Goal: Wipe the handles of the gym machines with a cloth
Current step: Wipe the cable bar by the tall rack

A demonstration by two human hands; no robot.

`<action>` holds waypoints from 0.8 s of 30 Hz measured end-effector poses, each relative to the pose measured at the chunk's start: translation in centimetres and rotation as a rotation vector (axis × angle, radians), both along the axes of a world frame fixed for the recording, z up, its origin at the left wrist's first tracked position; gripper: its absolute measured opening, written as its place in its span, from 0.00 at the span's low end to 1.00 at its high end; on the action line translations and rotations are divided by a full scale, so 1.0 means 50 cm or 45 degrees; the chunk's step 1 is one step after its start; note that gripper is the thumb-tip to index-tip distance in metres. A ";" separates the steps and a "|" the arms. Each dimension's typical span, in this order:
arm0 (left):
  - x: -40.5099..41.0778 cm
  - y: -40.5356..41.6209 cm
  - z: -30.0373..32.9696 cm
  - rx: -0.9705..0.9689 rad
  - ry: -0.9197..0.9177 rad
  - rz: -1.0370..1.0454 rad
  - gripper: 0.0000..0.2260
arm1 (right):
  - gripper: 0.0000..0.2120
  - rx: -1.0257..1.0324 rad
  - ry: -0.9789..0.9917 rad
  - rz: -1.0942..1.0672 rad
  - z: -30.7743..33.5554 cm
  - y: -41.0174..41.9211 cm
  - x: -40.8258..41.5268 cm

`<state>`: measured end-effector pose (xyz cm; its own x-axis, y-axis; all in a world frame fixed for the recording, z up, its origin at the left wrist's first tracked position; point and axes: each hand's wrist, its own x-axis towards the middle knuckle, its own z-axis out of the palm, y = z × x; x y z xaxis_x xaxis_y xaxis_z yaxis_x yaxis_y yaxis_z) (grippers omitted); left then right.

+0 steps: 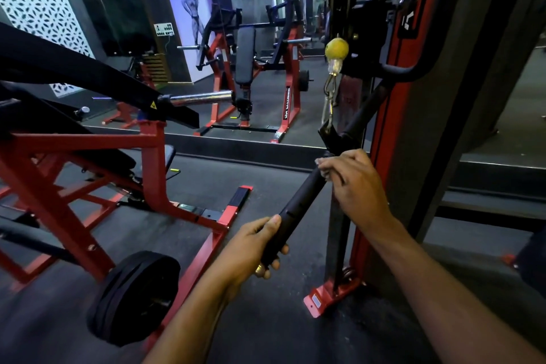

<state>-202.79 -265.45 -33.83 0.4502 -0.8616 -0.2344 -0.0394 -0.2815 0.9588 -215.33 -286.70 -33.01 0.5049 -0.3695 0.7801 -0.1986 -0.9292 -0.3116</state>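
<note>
A black bar handle [298,204] hangs on a chain and clip [328,103] from a cable with a yellow ball stopper [336,49]. It slants from lower left to upper right. My left hand [254,245] is wrapped around its lower end. Higher up near the middle of the bar, my right hand [351,183] is closed on a small pale cloth [323,167] pressed against the handle; only a bit of the cloth shows between the fingers.
The red and dark cable machine column [393,115] stands right behind the bar. A red-framed plate-loaded machine [147,162] with a black weight plate [133,295] fills the left. A wall mirror [260,53] reflects more machines. Dark rubber floor [266,319] below.
</note>
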 end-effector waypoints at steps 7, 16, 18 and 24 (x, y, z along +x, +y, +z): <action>0.015 -0.004 -0.012 0.000 0.301 0.038 0.18 | 0.09 -0.124 0.152 0.399 -0.063 0.200 0.008; 0.014 -0.016 -0.036 -0.001 0.195 0.126 0.21 | 0.12 -0.137 0.169 0.129 -0.006 0.021 0.002; 0.005 -0.016 -0.040 -0.043 -0.033 0.172 0.17 | 0.10 -0.084 0.133 0.087 0.001 0.017 0.005; 0.028 -0.022 -0.046 -0.083 -0.167 0.155 0.20 | 0.08 -0.054 0.238 0.406 -0.100 0.210 0.017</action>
